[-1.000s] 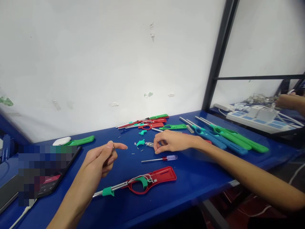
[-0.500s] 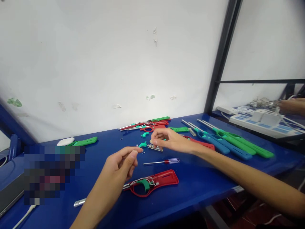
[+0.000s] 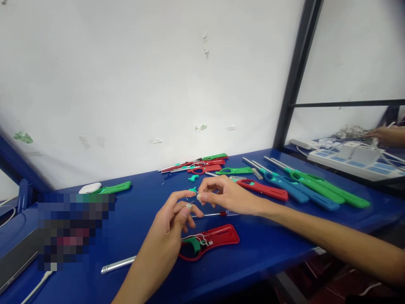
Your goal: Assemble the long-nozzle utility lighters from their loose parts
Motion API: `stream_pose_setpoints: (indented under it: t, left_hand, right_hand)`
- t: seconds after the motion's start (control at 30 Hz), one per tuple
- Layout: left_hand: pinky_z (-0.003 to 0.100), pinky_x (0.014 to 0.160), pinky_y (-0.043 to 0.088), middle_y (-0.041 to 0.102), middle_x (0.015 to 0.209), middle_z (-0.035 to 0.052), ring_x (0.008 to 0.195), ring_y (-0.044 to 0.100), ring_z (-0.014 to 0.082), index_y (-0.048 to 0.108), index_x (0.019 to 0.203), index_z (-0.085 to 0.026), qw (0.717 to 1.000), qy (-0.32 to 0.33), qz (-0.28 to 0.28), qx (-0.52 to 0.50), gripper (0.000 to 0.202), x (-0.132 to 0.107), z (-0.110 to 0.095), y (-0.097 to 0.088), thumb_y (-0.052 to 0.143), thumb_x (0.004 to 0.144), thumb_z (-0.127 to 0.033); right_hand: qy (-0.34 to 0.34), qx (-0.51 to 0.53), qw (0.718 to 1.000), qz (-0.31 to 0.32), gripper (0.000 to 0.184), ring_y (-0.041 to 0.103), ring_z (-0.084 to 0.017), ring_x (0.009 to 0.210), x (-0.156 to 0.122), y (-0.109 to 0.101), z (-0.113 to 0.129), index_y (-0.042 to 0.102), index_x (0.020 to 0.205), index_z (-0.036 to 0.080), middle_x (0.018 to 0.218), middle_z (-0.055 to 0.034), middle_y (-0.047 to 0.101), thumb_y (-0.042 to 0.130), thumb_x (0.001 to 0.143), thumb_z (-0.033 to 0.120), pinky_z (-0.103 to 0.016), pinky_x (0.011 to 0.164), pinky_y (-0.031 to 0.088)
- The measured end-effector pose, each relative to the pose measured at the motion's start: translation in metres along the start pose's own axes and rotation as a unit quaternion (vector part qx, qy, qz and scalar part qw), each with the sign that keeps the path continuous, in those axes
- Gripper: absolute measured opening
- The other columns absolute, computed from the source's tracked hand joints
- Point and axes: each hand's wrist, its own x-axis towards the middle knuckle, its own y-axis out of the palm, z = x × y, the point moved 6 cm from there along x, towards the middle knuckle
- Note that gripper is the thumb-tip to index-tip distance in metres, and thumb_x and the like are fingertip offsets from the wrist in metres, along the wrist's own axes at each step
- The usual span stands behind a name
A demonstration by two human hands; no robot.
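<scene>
My left hand (image 3: 172,221) hovers over the blue table (image 3: 262,236) with thumb and fingers pinched on something tiny that I cannot make out. My right hand (image 3: 221,195) meets it fingertip to fingertip, pinching a small clear metal part. Right below the hands lies an opened red lighter half (image 3: 210,241) with a green trigger, white wires and a metal tube (image 3: 117,264) pointing left. A red-handled screwdriver (image 3: 218,214) lies between the hands and that lighter. A small teal piece (image 3: 193,189) sits just behind my fingers.
Red and green lighter shells (image 3: 202,165) lie by the wall. Long blue and green lighters (image 3: 303,190) and a red one (image 3: 262,188) lie to the right. At left are a green shell (image 3: 112,187), a white case (image 3: 90,187) and a blurred phone. Another person's hand (image 3: 384,135) works at far right near a white tray (image 3: 348,162).
My right hand lifted the small metal part off the table and drew it toward me. My left hand moved right and forward to meet it, covering part of the red lighter's tube.
</scene>
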Motion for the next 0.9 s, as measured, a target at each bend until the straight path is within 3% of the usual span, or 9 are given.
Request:
stream_pose_setpoints:
  t: [0.23,0.9]
  left_hand:
    - [0.032,0.070,0.047,0.070,0.097,0.0042,0.079,0.056,0.0187,0.043,0.122,-0.025,1.000,-0.029,0.005,0.001,0.034,-0.007,-0.004,0.002,0.047,0.101,-0.052]
    - [0.027,0.061,0.043,0.074,0.095,0.0055,0.073,0.056,0.0171,0.052,0.099,-0.024,0.999,-0.029,-0.002,0.029,0.028,-0.007,-0.005,0.002,0.051,0.101,-0.052]
  right_hand:
    - [0.010,0.010,1.000,0.010,0.028,0.057,-0.013,0.067,-0.002,0.003,0.001,0.069,0.089,0.020,0.081,0.0015,0.065,0.075,0.093,0.047,-0.027,0.061,0.044]
    - [0.024,0.019,0.998,0.054,0.030,0.053,-0.014,0.068,-0.007,0.011,0.007,0.070,0.090,0.020,0.075,0.0011,0.062,0.073,0.095,0.049,-0.027,0.062,0.042]
